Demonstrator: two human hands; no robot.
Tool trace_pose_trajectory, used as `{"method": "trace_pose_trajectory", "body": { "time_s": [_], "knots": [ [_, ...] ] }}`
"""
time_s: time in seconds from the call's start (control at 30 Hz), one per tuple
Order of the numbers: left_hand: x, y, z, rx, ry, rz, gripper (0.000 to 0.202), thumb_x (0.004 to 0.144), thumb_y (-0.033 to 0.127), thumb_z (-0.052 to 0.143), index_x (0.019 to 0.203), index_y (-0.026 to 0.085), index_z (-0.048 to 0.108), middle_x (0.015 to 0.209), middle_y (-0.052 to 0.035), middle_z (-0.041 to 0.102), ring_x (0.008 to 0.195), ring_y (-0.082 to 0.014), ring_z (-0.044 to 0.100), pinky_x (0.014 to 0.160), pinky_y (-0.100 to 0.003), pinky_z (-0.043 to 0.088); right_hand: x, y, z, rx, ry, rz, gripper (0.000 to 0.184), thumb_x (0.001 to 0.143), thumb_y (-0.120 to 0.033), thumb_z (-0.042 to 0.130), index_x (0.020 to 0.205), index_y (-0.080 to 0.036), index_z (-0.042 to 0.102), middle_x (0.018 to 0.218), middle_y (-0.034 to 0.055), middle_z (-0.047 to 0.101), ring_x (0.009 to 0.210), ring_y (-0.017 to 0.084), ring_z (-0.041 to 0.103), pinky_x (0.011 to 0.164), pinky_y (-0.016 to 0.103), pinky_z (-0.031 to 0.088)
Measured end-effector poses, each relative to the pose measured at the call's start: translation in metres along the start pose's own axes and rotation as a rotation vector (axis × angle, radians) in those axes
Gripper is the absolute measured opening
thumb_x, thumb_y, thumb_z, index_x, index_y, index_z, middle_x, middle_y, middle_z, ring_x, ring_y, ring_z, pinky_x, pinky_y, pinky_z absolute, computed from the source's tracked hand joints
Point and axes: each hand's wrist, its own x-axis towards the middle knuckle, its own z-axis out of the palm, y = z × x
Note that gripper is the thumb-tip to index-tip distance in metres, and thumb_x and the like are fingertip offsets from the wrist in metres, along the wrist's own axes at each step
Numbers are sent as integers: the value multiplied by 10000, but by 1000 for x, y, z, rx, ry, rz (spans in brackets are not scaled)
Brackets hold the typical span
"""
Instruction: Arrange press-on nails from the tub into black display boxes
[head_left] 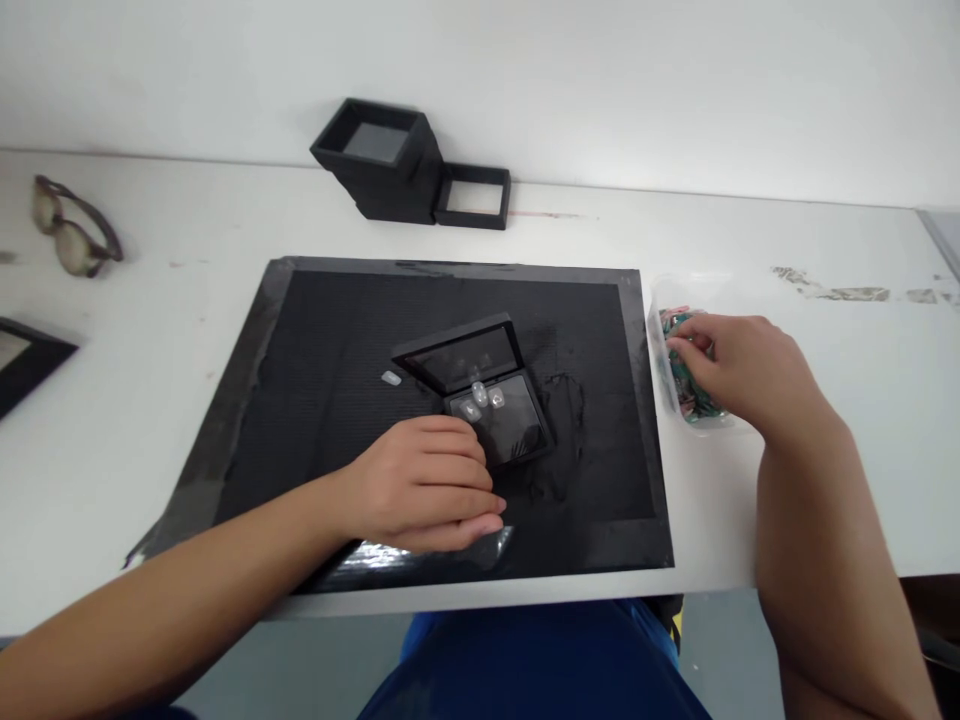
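My left hand (pixel 427 485) is closed, its fingers curled together at the near left edge of an open black hinged case (pixel 523 420); anything within them is hidden. Several small clear, shiny pieces (pixel 480 393) lie in the case by its hinge, and another clear piece (pixel 391 378) rests on the mat to its left. Reaching over a clear plastic tub (pixel 712 430), my right hand (pixel 739 370) has thumb and forefinger pinched. Inside the tub are many small green and pink pieces (pixel 679 375). Whatever the pinch holds cannot be made out.
A black mat (pixel 330 340) with taped edges covers the table's middle. Against the wall stands a stack of black box frames (pixel 405 165), with a single black frame (pixel 474 218) beside it. Glasses (pixel 75 235) and a dark-framed object (pixel 30 360) lie at left.
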Motion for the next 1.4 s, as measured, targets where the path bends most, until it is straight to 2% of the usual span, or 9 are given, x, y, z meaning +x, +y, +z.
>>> {"method": "trace_pose_trajectory", "body": {
  "time_s": [0.1,0.27,0.53,0.67,0.83,1.0,1.17,1.3,1.4],
  "knots": [
    [1,1,-1,11,-3,2,73,869,221,698,935,189,701,735,10,745,646,-125,695,712,-274,596,-3,3,-6,104,61,-1,256,920,-383,515,930,-281,750,718,27,706,629,223,596,577,353,400],
    [1,2,-1,19,-3,9,72,847,205,700,917,188,698,721,8,739,643,-131,690,693,-279,597,-4,11,-6,378,174,-83,245,930,-360,560,1053,-297,762,994,21,779,706,208,675,693,385,529],
    [0,1,1,16,8,4,47,800,137,690,829,169,671,665,1,713,622,-137,669,666,-289,566,-4,7,-3,636,321,-52,134,914,-326,640,984,-311,753,933,16,743,799,236,701,704,430,598],
    [0,2,1,33,10,-5,75,806,131,654,757,187,646,629,15,686,608,-130,657,653,-282,554,-9,-6,-4,907,339,-180,36,848,-268,753,883,-271,748,891,27,755,800,214,716,613,353,589],
    [-1,2,2,29,34,-8,80,814,140,638,750,186,647,626,12,685,599,-129,652,657,-284,551,-19,-26,-3,1153,330,-456,201,792,-87,767,880,-267,749,856,6,775,737,169,726,630,322,610],
    [-2,1,3,18,53,-12,94,832,172,638,744,203,653,619,22,688,591,-125,654,637,-279,535,-31,-45,3,1109,491,-532,351,715,23,775,910,-269,755,859,-8,779,775,185,743,632,333,607],
    [-2,3,9,-61,58,-52,190,843,195,636,655,213,612,588,45,676,583,-107,654,622,-274,514,-40,-49,13,848,681,-744,612,626,90,782,1115,-279,774,937,11,779,793,216,755,632,367,626],
    [-1,5,13,-72,39,-6,220,849,210,645,632,210,614,605,45,691,599,-110,661,619,-289,507,-52,-51,10,718,616,-792,676,649,55,792,1198,-338,744,971,4,775,773,172,749,600,302,630],
    [0,5,12,-63,48,8,182,855,218,667,675,211,645,628,45,707,605,-114,671,616,-292,510,-58,-54,7,817,493,-840,621,671,51,783,1197,-279,749,1029,34,770,815,187,746,612,313,638]
  ]
}}
